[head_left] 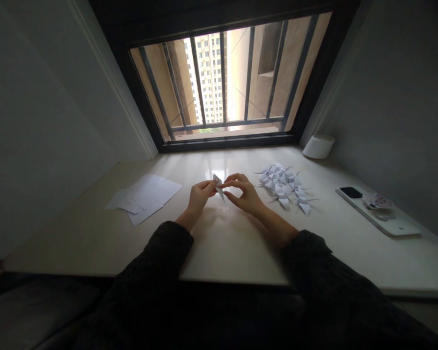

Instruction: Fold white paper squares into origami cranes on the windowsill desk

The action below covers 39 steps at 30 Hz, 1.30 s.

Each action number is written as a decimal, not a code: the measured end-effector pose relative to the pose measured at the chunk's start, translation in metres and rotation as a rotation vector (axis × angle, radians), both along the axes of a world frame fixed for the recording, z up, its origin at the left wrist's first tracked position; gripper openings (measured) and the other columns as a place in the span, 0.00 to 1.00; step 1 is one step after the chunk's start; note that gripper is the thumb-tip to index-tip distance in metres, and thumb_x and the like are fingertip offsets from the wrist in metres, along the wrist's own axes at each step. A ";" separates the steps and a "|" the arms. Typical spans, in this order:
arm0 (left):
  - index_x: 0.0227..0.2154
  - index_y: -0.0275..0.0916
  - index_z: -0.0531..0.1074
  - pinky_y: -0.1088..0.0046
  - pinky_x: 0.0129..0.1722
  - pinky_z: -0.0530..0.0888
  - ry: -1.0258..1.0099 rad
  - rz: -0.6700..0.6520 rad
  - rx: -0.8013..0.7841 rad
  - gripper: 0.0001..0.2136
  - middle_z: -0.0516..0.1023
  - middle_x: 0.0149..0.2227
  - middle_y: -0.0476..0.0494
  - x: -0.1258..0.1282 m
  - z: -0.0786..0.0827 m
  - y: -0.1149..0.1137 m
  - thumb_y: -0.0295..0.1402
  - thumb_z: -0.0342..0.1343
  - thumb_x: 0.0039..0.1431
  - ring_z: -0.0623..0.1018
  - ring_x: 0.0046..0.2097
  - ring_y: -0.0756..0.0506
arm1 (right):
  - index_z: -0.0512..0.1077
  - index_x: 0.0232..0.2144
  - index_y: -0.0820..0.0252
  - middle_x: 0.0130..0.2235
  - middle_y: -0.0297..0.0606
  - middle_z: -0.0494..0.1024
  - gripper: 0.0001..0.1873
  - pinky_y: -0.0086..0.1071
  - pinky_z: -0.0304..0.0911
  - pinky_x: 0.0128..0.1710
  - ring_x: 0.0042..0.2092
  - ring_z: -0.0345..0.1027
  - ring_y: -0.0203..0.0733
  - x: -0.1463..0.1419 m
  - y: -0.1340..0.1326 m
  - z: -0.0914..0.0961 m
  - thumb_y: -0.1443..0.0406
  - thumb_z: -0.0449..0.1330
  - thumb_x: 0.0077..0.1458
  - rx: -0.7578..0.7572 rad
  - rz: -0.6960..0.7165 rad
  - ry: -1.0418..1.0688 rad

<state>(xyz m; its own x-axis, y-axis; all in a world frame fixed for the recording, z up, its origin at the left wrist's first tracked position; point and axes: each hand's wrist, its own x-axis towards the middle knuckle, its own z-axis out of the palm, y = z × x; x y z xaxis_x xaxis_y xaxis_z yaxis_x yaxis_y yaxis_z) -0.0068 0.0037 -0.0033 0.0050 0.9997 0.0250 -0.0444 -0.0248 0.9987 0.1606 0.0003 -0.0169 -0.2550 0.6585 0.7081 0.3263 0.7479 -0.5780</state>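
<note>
A small white folded paper piece point(219, 188) with pointed ends is held just above the sill, in the middle of the head view. My left hand point(201, 193) pinches it from the left between thumb and fingers. From the right, my right hand point(245, 192) has its bent index finger and thumb at the paper's edge and lower point; the exact contact of the thumb is hard to make out. To the right lies a pile of folded white paper cranes point(282, 184). Flat white paper sheets point(151, 192) lie overlapping on the left.
The pale, glossy sill point(219, 253) ends at a front edge near my body. On the right are a phone point(383, 214) with a cartoon figure on its back and a white cylindrical object point(318, 147) by the wall. A barred window point(226, 82) stands behind.
</note>
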 end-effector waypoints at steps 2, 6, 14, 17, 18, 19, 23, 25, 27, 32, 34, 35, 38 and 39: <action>0.30 0.38 0.79 0.66 0.40 0.72 0.024 0.001 0.025 0.19 0.79 0.30 0.43 0.001 0.000 0.000 0.50 0.63 0.43 0.77 0.34 0.46 | 0.77 0.40 0.47 0.41 0.38 0.72 0.14 0.44 0.62 0.47 0.44 0.64 0.45 0.000 0.001 -0.002 0.66 0.64 0.48 0.032 -0.016 -0.047; 0.29 0.37 0.79 0.67 0.39 0.72 0.070 -0.046 0.048 0.20 0.79 0.28 0.43 0.002 -0.004 0.000 0.51 0.63 0.42 0.76 0.33 0.45 | 0.78 0.36 0.45 0.39 0.37 0.73 0.11 0.41 0.63 0.43 0.42 0.63 0.45 -0.001 0.003 -0.006 0.65 0.66 0.48 0.039 -0.082 -0.067; 0.27 0.37 0.79 0.68 0.38 0.71 0.109 -0.083 0.072 0.19 0.78 0.28 0.44 0.002 -0.008 0.002 0.50 0.62 0.44 0.75 0.33 0.46 | 0.79 0.32 0.45 0.34 0.37 0.73 0.06 0.39 0.62 0.40 0.39 0.62 0.44 0.000 0.003 -0.006 0.62 0.66 0.48 0.049 -0.091 -0.048; 0.27 0.37 0.79 0.68 0.38 0.71 0.091 -0.074 0.048 0.19 0.79 0.29 0.43 0.002 -0.007 0.002 0.50 0.63 0.43 0.75 0.33 0.46 | 0.79 0.31 0.46 0.33 0.37 0.73 0.04 0.40 0.62 0.40 0.38 0.62 0.44 0.000 0.004 -0.006 0.61 0.66 0.48 0.035 -0.085 -0.049; 0.27 0.37 0.79 0.68 0.38 0.71 0.084 -0.071 0.042 0.19 0.79 0.29 0.43 0.002 -0.007 0.002 0.50 0.63 0.42 0.75 0.33 0.46 | 0.79 0.31 0.46 0.33 0.37 0.73 0.04 0.40 0.62 0.40 0.38 0.62 0.44 0.000 0.003 -0.006 0.60 0.66 0.48 0.033 -0.081 -0.046; 0.27 0.37 0.79 0.68 0.38 0.71 0.077 -0.069 0.039 0.19 0.79 0.29 0.43 0.002 -0.006 0.001 0.50 0.63 0.42 0.75 0.33 0.46 | 0.79 0.30 0.46 0.33 0.37 0.73 0.04 0.40 0.62 0.41 0.39 0.62 0.44 0.000 0.003 -0.006 0.60 0.66 0.48 0.030 -0.079 -0.043; 0.27 0.38 0.80 0.68 0.38 0.71 0.057 -0.069 0.037 0.18 0.79 0.29 0.43 0.003 -0.004 0.000 0.49 0.63 0.42 0.75 0.33 0.46 | 0.79 0.29 0.47 0.32 0.37 0.73 0.03 0.40 0.62 0.41 0.39 0.63 0.44 -0.001 0.003 -0.005 0.60 0.66 0.48 0.016 -0.070 -0.029; 0.27 0.38 0.80 0.69 0.38 0.71 0.056 -0.070 0.040 0.18 0.79 0.29 0.43 0.003 -0.004 -0.001 0.49 0.63 0.42 0.75 0.33 0.47 | 0.79 0.29 0.48 0.32 0.37 0.73 0.03 0.40 0.62 0.42 0.39 0.63 0.44 -0.001 0.002 -0.004 0.60 0.66 0.48 0.009 -0.058 -0.020; 0.27 0.38 0.80 0.69 0.38 0.71 0.060 -0.067 0.040 0.18 0.79 0.29 0.43 0.003 -0.004 -0.001 0.49 0.63 0.42 0.75 0.33 0.47 | 0.79 0.30 0.48 0.32 0.36 0.73 0.03 0.40 0.61 0.43 0.39 0.63 0.43 -0.002 0.002 -0.004 0.60 0.66 0.49 0.000 -0.043 -0.005; 0.28 0.38 0.80 0.68 0.38 0.71 0.064 -0.069 0.046 0.19 0.79 0.29 0.44 0.002 -0.008 0.001 0.50 0.64 0.42 0.75 0.33 0.47 | 0.79 0.31 0.46 0.34 0.36 0.72 0.05 0.40 0.62 0.42 0.38 0.63 0.42 -0.004 0.004 -0.008 0.59 0.65 0.49 -0.057 -0.033 0.037; 0.28 0.38 0.80 0.68 0.38 0.71 0.055 -0.078 0.059 0.18 0.79 0.29 0.44 0.002 -0.008 0.001 0.49 0.64 0.42 0.75 0.33 0.47 | 0.79 0.30 0.46 0.33 0.36 0.71 0.04 0.40 0.61 0.42 0.38 0.64 0.42 -0.004 0.005 -0.010 0.59 0.65 0.49 -0.068 -0.034 0.042; 0.28 0.38 0.80 0.68 0.38 0.71 0.049 -0.081 0.065 0.18 0.79 0.29 0.44 0.002 -0.008 0.001 0.49 0.64 0.42 0.75 0.33 0.47 | 0.79 0.30 0.46 0.32 0.36 0.71 0.04 0.40 0.61 0.42 0.38 0.64 0.42 -0.004 0.005 -0.010 0.59 0.66 0.48 -0.067 -0.033 0.042; 0.28 0.38 0.80 0.69 0.38 0.71 0.042 -0.076 0.070 0.17 0.79 0.29 0.44 0.002 -0.007 0.000 0.48 0.64 0.43 0.75 0.32 0.47 | 0.80 0.31 0.45 0.32 0.35 0.72 0.05 0.40 0.61 0.43 0.38 0.64 0.42 -0.003 0.006 -0.010 0.60 0.66 0.48 -0.051 -0.023 0.046; 0.28 0.38 0.80 0.69 0.38 0.71 0.043 -0.069 0.067 0.17 0.79 0.29 0.44 0.002 -0.006 0.000 0.48 0.64 0.42 0.75 0.32 0.47 | 0.79 0.31 0.45 0.32 0.35 0.72 0.05 0.40 0.61 0.43 0.39 0.64 0.42 -0.002 0.007 -0.010 0.60 0.66 0.47 -0.046 -0.018 0.049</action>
